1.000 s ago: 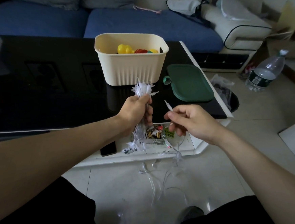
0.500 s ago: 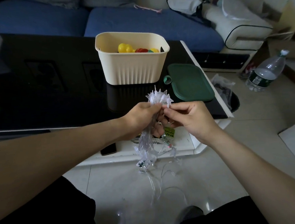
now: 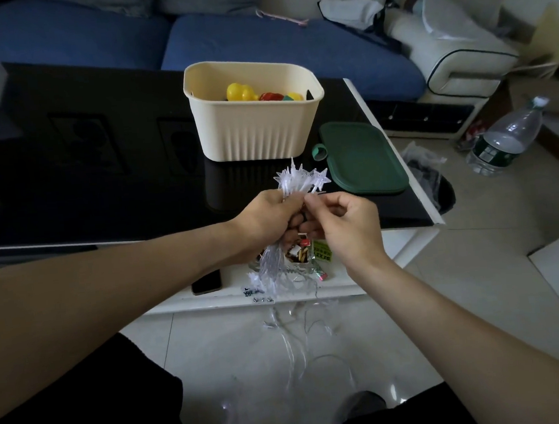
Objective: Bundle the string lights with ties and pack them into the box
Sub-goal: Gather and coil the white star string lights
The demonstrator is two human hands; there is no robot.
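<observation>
My left hand (image 3: 267, 217) grips a bunch of clear star-shaped string lights (image 3: 302, 180); the stars stick up above my fist and the clear wires hang down below it toward the floor (image 3: 291, 341). Right beside it, my right hand (image 3: 342, 220) pinches one light of the same string between thumb and forefinger, at the top of the bunch. The cream ribbed box (image 3: 254, 126) stands open on the black table behind my hands, with yellow and red toys inside. Its green lid (image 3: 360, 157) lies flat to the right of it.
A phone (image 3: 206, 282) and small snack packets (image 3: 308, 253) lie on the table's white lower ledge. A plastic water bottle (image 3: 506, 138) stands on the floor at the right. A blue sofa (image 3: 257, 36) runs behind the table. My knees frame the bottom.
My right hand carried a single light from apart on the right over to the bunch in my left hand. The bunch sits a little lower and the stars have fanned out.
</observation>
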